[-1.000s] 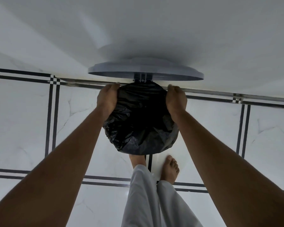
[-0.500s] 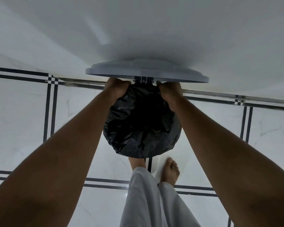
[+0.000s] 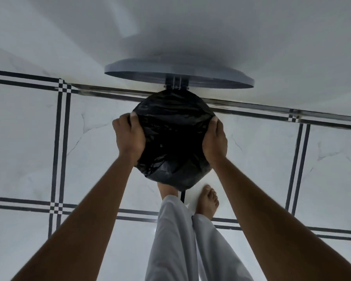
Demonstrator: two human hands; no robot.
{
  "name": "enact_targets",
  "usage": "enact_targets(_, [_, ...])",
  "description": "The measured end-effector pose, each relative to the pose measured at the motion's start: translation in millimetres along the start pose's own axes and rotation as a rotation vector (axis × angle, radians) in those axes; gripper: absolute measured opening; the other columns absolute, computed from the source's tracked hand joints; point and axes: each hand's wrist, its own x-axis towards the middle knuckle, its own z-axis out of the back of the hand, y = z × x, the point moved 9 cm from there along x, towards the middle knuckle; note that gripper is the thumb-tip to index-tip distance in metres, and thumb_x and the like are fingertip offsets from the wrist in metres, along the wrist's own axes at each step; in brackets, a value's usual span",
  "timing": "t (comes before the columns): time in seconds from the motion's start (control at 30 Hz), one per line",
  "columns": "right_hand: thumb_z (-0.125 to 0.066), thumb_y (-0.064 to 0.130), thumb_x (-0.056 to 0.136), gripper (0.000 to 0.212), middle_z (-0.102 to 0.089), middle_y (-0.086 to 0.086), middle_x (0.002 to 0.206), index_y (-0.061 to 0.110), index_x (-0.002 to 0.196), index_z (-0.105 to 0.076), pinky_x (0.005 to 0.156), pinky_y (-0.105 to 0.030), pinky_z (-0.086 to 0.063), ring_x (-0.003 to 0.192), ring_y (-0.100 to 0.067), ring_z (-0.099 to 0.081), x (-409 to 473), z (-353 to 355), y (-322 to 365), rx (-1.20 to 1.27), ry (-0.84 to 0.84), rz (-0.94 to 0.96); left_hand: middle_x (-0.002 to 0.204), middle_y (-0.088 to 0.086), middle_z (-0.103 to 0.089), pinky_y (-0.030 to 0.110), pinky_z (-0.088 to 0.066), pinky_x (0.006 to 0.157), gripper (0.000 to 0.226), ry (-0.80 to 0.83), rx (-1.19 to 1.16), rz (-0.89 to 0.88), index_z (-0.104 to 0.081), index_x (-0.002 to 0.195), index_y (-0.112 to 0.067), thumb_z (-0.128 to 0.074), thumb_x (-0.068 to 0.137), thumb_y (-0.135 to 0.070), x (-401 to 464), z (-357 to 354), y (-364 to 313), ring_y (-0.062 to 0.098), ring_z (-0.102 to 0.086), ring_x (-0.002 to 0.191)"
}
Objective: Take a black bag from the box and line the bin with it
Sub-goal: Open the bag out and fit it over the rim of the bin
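Observation:
A black bag (image 3: 173, 138) covers the round mouth of the bin, so only glossy crinkled plastic shows; the bin's body is hidden beneath it. The grey lid (image 3: 178, 75) stands raised on its hinge at the far side. My left hand (image 3: 130, 136) grips the bag at the left rim, fingers curled over the edge. My right hand (image 3: 214, 140) grips the bag at the right rim the same way. Both hands press against the sides of the bin.
The bin stands against a white wall (image 3: 170, 27) on a white marble floor (image 3: 28, 149) with black double lines. A bare foot (image 3: 208, 201) and light trouser legs (image 3: 176, 240) are just in front of the bin.
Both hands have slid from the far rim near the hinge back along the sides to the middle of the rim, still holding the bag.

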Motion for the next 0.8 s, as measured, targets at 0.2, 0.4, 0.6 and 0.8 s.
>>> enact_targets(0.2, [-0.031,0.06,0.112,0.064,-0.07,-0.008,0.143,0.021,0.142,-0.071,0.122,-0.049,-0.046,0.132,-0.031,-0.064,44.6,-8.9,-1.9,0.105,0.193,-0.188,0.139,0.014,-0.065,0.035,-0.043,0.104,0.062,0.179,0.025,0.163,-0.071,0.134,-0.008,-0.034,0.11,-0.052,53.6,-14.5,-5.3,0.035,-0.063,0.124])
enact_targets(0.4, [-0.024,0.073,0.109,0.079,-0.059,-0.006,0.161,0.022,0.162,-0.053,0.126,-0.048,-0.04,0.148,-0.031,-0.054,39.8,19.0,14.0,0.158,0.029,-0.149,0.131,0.004,-0.07,0.048,-0.048,0.111,0.043,-0.118,0.028,0.134,-0.067,0.134,-0.018,-0.047,0.108,-0.047,43.3,25.0,-12.3,0.03,-0.063,0.124])
enact_targets(0.6, [-0.029,0.056,0.112,0.06,-0.066,-0.007,0.151,0.023,0.151,-0.061,0.12,-0.048,-0.042,0.143,-0.033,-0.055,-30.3,19.2,-5.4,0.132,-0.141,0.0,0.158,0.016,-0.049,0.055,-0.042,0.115,0.055,-0.175,-0.048,0.333,-0.054,0.152,-0.017,-0.043,0.112,-0.054,-51.1,17.4,22.4,0.04,-0.048,0.145])
enact_targets(0.8, [-0.02,0.066,0.112,0.062,-0.058,-0.004,0.158,0.04,0.162,-0.047,0.124,-0.052,-0.041,0.143,-0.031,-0.054,-21.1,-7.2,-42.4,0.361,-0.011,-0.229,0.151,0.002,-0.069,0.039,-0.052,0.108,0.068,0.07,-0.576,0.494,-0.063,0.154,-0.027,-0.03,0.112,-0.068,-55.4,-20.8,62.9,0.023,-0.066,0.13])
